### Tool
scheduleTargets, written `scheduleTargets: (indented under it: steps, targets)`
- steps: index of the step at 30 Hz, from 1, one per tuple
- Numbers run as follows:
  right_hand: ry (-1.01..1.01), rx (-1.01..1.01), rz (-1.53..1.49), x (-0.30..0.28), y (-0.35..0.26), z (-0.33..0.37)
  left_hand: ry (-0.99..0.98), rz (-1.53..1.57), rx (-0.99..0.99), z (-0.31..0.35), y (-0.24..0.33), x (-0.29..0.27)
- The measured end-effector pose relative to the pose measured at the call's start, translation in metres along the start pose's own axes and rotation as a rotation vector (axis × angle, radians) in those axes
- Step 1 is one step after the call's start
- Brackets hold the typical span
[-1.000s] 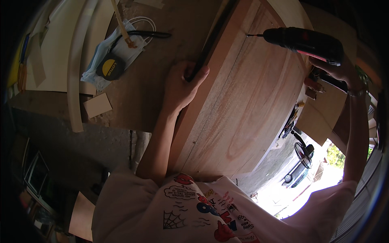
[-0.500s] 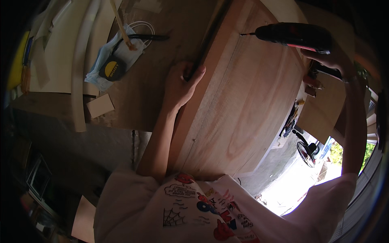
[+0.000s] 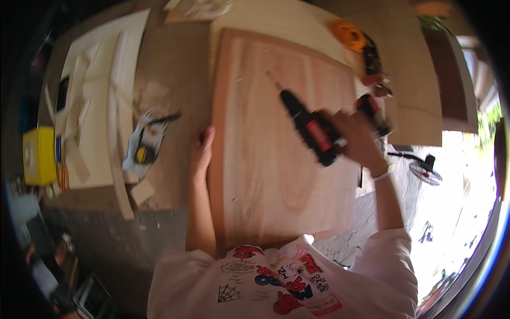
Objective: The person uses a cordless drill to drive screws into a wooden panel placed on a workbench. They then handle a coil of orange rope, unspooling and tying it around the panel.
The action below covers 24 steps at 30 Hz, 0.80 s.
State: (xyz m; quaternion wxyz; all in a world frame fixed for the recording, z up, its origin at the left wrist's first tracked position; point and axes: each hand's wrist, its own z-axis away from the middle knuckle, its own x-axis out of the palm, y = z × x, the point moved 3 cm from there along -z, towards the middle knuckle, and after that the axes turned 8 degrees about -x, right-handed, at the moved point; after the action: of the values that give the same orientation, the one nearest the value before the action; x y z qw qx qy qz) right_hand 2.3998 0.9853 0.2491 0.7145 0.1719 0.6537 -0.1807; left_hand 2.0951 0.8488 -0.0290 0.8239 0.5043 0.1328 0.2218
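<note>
My right hand grips a black and red cordless drill above a broad wooden panel. Its slightly blurred bit points toward the far left part of the panel and looks clear of the wood. A small screw shows near the bit's tip; a dark screw or hole lies lower along the same left side. My left hand is closed beside the panel's left edge, thumb up against it. What its fingers hold, if anything, is hidden.
Left of the panel, a tape measure lies on a pale blue face mask. Beyond are wood strips and a yellow box. An orange and black power tool sits at the far right; a fan stands farther right.
The drill has come away from the screw at the panel's far end and swung back over its middle. My view has turned, so the panel appears more upright. My left hand stays at the edge.
</note>
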Motion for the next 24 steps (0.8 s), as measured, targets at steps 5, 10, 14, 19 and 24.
scheduleTargets:
  steps: [5,10,14,19,24]
  targets:
    - [0.125,0.172,-0.203,0.078,-0.019,0.1,0.178,0.103,-0.026,0.016,-0.013,-0.013]
    - [0.281,0.183,-0.27,0.143,-0.006,0.144,0.386,-0.167,0.229,0.105,0.011,-0.034]
    - [0.362,0.151,-0.342,0.149,0.002,0.172,0.486,-0.29,0.238,0.198,0.005,-0.025]
    - [0.826,0.263,-0.679,0.07,0.03,0.291,0.768,-0.412,0.278,0.311,-0.064,-0.001]
    - [2.365,0.442,-0.287,-0.036,0.068,0.514,0.998,-0.25,0.1,0.389,-0.199,-0.025]
